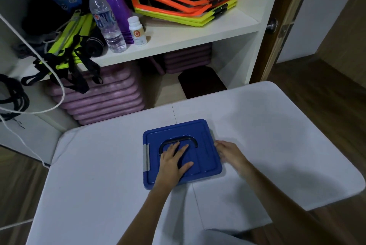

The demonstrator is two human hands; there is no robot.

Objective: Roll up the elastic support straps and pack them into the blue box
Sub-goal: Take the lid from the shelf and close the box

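Observation:
A blue box (200, 132) with a closed lid and a black handle sits on the white table (99, 175). My left hand (174, 159) lies flat on the lid, fingers spread just below the handle. My right hand (229, 152) touches the box's right edge, fingers curled at the rim; its grip is blurred. A rolled black strap (94, 44) lies on the shelf beside the water bottle. Black straps (79, 70) hang from the yellow-green ladder bundle at the shelf's front edge.
A white shelf (178, 37) behind the table holds a water bottle (106, 21), a white pill bottle (137, 32), purple cones (114, 3) and orange and yellow hexagon rings (182, 1). Pink mats (103, 98) are stacked below. A white cord (59, 78) and black cables (13, 94) hang at left.

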